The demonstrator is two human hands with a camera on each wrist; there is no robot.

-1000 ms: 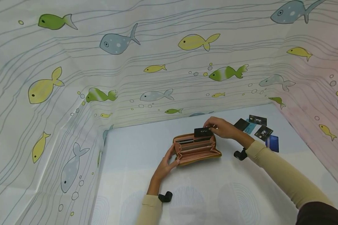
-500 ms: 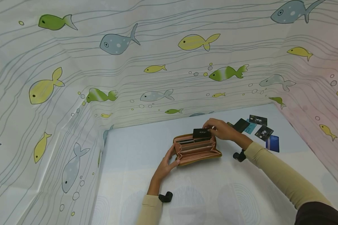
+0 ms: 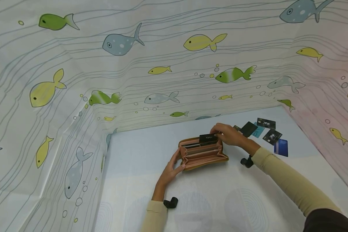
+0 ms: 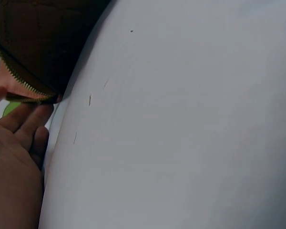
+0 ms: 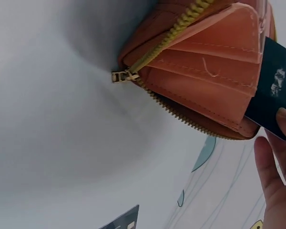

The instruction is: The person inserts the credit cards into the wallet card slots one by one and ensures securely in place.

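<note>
A zip-around wallet [image 3: 204, 158] with a salmon-pink lining stands unzipped on the table, its pleated compartments facing up. My left hand [image 3: 170, 170] grips its left end, thumb at the front and fingers along the side; in the left wrist view the fingers [image 4: 31, 119] lie against the zipped edge. At the back right, my right hand [image 3: 227, 133] pinches a black card [image 3: 207, 138] between thumb and fingers. The card's lower part is hidden in the wallet's rear slots. In the right wrist view the card [image 5: 276, 88] bears pale lettering. Other card edges [image 3: 190, 146] show in slots beside it.
Right of the wallet lie several loose cards: black VIP cards [image 3: 272, 136], a plain dark card [image 3: 248, 129], a light-blue card [image 3: 258, 131] and a dark-blue card [image 3: 281, 148]. A fish-patterned sheet [image 3: 162, 83] rises behind and beside the white table [image 3: 142, 154].
My right hand and the black card have sunk slightly toward the wallet. More of a VIP card shows behind the right wrist. The left hand and wallet stay put.
</note>
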